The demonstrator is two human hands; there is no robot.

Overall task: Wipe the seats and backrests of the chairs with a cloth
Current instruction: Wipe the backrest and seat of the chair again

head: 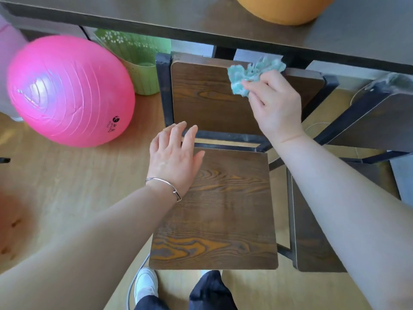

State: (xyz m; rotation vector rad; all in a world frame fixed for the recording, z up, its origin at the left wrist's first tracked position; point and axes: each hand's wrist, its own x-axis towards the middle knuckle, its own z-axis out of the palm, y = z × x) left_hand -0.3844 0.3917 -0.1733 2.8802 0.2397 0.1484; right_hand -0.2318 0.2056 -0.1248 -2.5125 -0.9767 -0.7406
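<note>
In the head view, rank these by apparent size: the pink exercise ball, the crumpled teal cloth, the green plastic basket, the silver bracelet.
Largest to smallest, as seen:
1. Pink exercise ball
2. Green plastic basket, partly hidden behind the ball and under the table, so its full size is unsure
3. Crumpled teal cloth
4. Silver bracelet

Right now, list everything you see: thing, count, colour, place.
chair: 1, dark wood, black frame, centre
second chair: 1, dark wood, right
table: 1, dark, top
cloth: 1, teal, on the centre chair's backrest
ball: 1, pink, left on the floor
orange ball: 1, on the table
bin: 1, green, behind the pink ball
bracelet: 1, silver, left wrist
shoe: 1, white, bottom
left hand: open, at the seat's back left corner
right hand: holding the cloth
</note>
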